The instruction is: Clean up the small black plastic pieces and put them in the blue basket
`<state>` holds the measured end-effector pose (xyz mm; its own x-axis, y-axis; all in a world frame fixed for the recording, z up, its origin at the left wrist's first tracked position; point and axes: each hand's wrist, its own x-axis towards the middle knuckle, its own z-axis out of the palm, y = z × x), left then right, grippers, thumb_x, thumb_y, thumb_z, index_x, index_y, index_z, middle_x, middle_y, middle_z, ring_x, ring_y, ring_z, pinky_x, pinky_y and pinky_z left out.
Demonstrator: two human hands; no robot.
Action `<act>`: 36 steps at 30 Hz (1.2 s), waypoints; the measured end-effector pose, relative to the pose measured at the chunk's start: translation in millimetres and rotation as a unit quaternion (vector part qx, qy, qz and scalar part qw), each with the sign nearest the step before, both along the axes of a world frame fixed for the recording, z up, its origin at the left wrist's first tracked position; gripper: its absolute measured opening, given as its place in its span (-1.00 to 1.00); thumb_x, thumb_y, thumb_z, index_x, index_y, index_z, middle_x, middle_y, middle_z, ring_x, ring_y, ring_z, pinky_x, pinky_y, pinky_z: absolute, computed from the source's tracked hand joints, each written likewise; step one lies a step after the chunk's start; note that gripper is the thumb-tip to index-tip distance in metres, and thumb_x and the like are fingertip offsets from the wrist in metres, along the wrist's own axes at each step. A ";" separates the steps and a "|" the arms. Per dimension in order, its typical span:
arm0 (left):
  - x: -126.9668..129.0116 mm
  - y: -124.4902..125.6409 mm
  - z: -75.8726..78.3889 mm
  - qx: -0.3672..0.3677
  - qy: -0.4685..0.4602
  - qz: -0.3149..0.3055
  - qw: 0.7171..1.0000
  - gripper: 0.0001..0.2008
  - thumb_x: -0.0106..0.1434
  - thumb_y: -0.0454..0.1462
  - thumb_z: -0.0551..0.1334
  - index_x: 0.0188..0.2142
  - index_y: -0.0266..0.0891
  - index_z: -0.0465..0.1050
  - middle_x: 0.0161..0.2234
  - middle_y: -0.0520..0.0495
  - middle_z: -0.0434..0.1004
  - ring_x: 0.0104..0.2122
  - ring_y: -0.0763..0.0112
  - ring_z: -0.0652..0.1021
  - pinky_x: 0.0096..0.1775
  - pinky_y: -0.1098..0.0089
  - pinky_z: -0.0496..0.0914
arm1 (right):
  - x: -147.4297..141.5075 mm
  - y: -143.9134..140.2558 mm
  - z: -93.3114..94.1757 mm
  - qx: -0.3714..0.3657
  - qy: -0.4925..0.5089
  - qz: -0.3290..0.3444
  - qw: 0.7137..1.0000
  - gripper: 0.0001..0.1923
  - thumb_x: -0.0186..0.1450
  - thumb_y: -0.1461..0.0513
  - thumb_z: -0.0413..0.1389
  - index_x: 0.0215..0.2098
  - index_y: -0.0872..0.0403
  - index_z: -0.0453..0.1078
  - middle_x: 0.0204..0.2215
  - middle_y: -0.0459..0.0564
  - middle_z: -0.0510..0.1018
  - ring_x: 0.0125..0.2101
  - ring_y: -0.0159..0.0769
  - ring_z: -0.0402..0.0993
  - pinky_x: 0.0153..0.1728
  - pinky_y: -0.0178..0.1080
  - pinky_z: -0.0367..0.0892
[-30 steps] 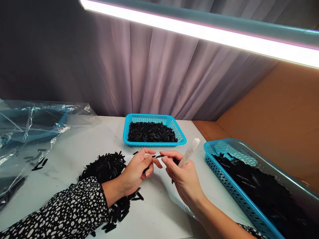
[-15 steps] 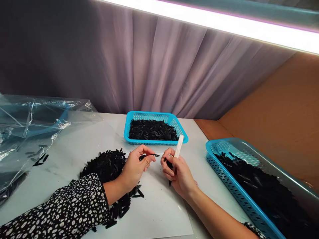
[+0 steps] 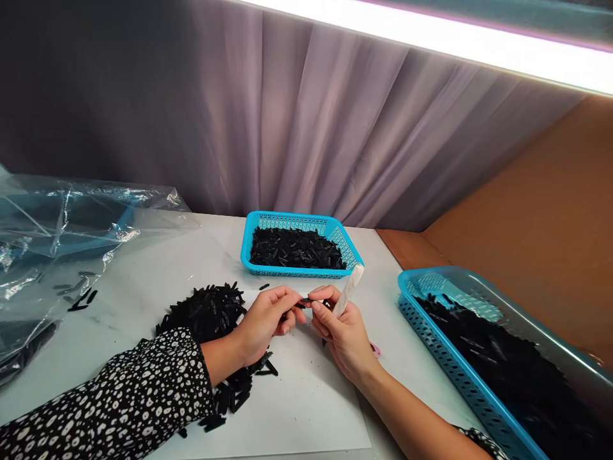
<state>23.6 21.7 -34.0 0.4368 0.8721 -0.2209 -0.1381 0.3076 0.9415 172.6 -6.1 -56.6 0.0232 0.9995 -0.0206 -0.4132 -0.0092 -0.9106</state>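
Note:
My left hand (image 3: pixel 265 321) and my right hand (image 3: pixel 341 332) meet over a white sheet (image 3: pixel 306 409) and pinch a thin black strip (image 3: pixel 303 301) between their fingertips. The right hand also grips a white wrapped tool (image 3: pixel 350 291) that sticks up past the knuckles. A heap of the same black strips (image 3: pixel 205 313) lies just left of my left hand and under its wrist. My left arm wears a black sleeve with white spots.
A small blue basket (image 3: pixel 251 237) of black strips stands behind the hands. A larger blue basket (image 3: pixel 445 367) full of them runs along the right. Crumpled clear plastic bags (image 3: pixel 57 249) lie at the left, a brown cardboard wall (image 3: pixel 536 217) at the right.
The hands, apart half a second ago, have come back together on the strip. The white tool tilted from upright to leaning right. The view shifted slightly downward over the second.

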 end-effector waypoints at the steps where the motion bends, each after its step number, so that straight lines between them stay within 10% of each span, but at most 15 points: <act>1: 0.1 0.2 0.3 0.007 -0.002 0.001 1.000 -0.73 0.19 -0.10 0.23 -0.43 -0.28 0.36 -0.50 0.04 0.45 -0.65 0.66 0.20 -0.54 0.47 0.01 | -0.1 -0.2 -0.1 0.003 -0.004 0.000 1.000 -0.68 0.11 0.06 0.36 -0.35 0.08 0.44 -0.69 -0.30 0.20 -0.69 -0.55 -0.07 -0.65 -0.37 -0.16; 36: 2.3 1.4 -1.9 0.060 -0.018 0.006 0.998 -0.69 0.16 -0.07 0.33 -0.42 -0.25 0.35 -0.55 0.10 0.44 -0.68 0.66 0.18 -0.56 0.48 0.05 | -1.5 -3.0 5.6 0.000 -0.030 -0.010 0.999 -0.67 0.12 0.05 0.35 -0.34 0.06 0.40 -0.64 -0.27 0.31 -0.73 -0.58 -0.09 -0.69 -0.37 -0.16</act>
